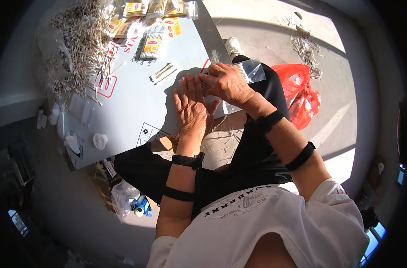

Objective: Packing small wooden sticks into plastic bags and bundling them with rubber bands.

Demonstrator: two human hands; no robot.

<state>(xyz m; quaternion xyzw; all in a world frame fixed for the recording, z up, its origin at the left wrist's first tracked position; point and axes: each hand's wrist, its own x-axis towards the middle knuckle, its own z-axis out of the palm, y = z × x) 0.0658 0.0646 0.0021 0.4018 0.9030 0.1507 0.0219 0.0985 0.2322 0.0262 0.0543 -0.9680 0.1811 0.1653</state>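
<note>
A white board [123, 111] lies on the person's lap. The left hand [192, 109] rests flat and open on it. Just right, touching it, the right hand [228, 82] grips a clear bag [252, 70] of sticks. Farther left lie loose sticks [162, 73], then a big stick pile [80, 42] and filled packets [152, 44].

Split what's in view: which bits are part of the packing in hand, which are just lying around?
In hand: left hand, right hand, clear plastic pouch, loose swabs, swab heap, filled packs, white board.

Lying about: red plastic bag, floor scraps, white caps, clear bag.
</note>
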